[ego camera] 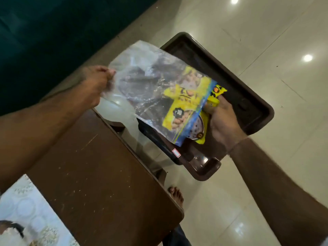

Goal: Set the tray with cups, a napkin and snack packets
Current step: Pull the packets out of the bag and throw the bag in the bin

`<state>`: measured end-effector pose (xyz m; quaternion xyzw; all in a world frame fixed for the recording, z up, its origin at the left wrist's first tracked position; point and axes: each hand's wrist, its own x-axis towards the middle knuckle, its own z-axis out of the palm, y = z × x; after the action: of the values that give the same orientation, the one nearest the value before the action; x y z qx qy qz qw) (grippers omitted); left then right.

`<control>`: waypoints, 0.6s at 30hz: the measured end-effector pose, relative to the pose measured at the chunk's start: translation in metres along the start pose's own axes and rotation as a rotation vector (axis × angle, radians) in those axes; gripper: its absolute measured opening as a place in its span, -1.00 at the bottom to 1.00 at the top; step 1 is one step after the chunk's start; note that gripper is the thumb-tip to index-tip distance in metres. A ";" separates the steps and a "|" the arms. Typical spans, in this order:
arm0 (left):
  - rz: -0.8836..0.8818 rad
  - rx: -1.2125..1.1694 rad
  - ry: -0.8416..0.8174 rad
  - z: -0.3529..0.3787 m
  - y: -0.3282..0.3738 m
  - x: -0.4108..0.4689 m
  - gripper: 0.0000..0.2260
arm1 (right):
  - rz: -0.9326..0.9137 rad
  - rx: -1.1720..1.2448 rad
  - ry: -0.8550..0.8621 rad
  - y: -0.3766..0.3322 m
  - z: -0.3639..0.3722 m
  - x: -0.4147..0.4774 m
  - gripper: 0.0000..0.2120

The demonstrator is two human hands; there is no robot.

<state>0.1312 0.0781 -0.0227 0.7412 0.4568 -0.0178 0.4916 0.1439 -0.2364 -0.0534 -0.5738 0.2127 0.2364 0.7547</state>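
A clear zip bag (147, 82) with a blue seal strip hangs over the dark brown tray (252, 103). My left hand (96, 84) pinches the bag's closed bottom corner and holds it up. Yellow snack packets (184, 102) sit at the bag's mouth, partly out of it. My right hand (223, 123) grips the packets at the mouth, just above the tray's floor. The tray juts out past the table edge over the floor. No cups or napkin are visible.
A brown wooden table (99, 183) fills the lower left, with a white patterned cloth (26, 210) at its corner. Glossy beige floor tiles (266, 41) lie beyond. A bare foot (175, 194) shows under the table edge. A dark green sofa (44, 32) is top left.
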 end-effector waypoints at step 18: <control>-0.380 -1.100 -0.280 0.010 -0.038 -0.063 -0.91 | 0.052 -0.484 0.831 -0.007 -0.002 -0.005 -0.37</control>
<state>0.0727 0.0335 -0.0247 0.2735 0.4546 0.0362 0.8469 0.1436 -0.2403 -0.0455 -0.7733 0.4496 0.0484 0.4444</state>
